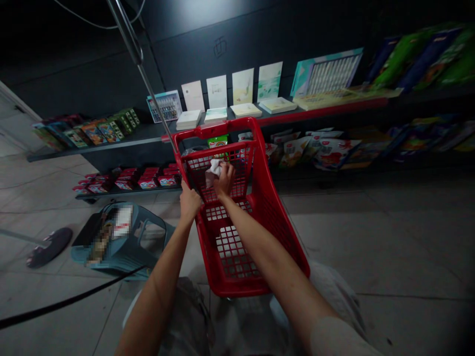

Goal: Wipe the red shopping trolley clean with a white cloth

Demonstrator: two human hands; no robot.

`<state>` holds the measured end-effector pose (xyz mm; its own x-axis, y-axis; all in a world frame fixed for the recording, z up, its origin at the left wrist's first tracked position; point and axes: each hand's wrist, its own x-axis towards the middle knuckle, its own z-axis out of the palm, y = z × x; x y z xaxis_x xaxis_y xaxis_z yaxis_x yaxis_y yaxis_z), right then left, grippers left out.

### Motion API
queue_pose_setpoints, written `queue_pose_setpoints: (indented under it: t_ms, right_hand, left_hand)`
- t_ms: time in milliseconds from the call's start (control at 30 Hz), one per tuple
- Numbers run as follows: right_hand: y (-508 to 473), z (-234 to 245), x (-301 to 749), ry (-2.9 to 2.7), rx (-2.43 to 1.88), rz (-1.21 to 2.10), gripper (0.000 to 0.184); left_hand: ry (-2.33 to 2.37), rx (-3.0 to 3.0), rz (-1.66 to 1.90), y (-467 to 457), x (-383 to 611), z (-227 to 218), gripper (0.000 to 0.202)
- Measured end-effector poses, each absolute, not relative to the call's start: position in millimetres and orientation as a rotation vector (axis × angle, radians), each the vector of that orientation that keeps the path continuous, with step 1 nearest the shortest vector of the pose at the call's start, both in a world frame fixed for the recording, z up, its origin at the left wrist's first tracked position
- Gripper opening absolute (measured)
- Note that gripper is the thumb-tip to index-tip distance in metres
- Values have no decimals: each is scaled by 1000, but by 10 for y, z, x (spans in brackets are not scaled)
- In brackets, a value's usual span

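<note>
In the head view, a red shopping basket [241, 232] sits in the middle of the frame, tilted up on end so its mesh bottom and far wall face the camera. The left hand [189, 201] is clenched on the basket's left rim, just left of centre. The right hand [223, 179] reaches inside the basket and grasps a crumpled white cloth [213, 173], pressing it against the mesh of the far wall, slightly above the frame's centre. Both bare forearms run up from the bottom edge.

A grey plastic stool [122, 242] lies on the tiled floor [389, 237] at lower left, near the basket. Across the upper half, a dark shelf [148, 132] carries upright cards, notebooks [188, 119] and coloured boxes. A metal pole [137, 54] slants down from the top edge to the basket's left corner.
</note>
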<state>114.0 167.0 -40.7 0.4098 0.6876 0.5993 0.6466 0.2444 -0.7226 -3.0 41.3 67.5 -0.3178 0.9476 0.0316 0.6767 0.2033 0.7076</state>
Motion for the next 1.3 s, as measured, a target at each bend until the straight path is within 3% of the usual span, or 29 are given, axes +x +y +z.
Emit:
queue_pose_setpoints:
  t_ms: [233,600,1000,1200,1300]
  right_hand:
    - [1864,-327,1764,-853,-1428,55,45]
    - [1621,-476,1356,-1318,-1350,138,48]
    - [1442,-272,1057,-1743,-1143,295,53]
    - [1517,-493,1238,-1922,-1111,320,35]
    - [1494,-600,1474,-1924,-1119,312,35]
  left_hand:
    - [2066,1507,900,441,-69,630,70]
    - [2093,1494,901,311,44,672,73]
    - [2130,1480,903,270,64,632,74]
    - [2123,1465,896,332,36,664,69]
    - [2125,1459,894,345,31,682,71]
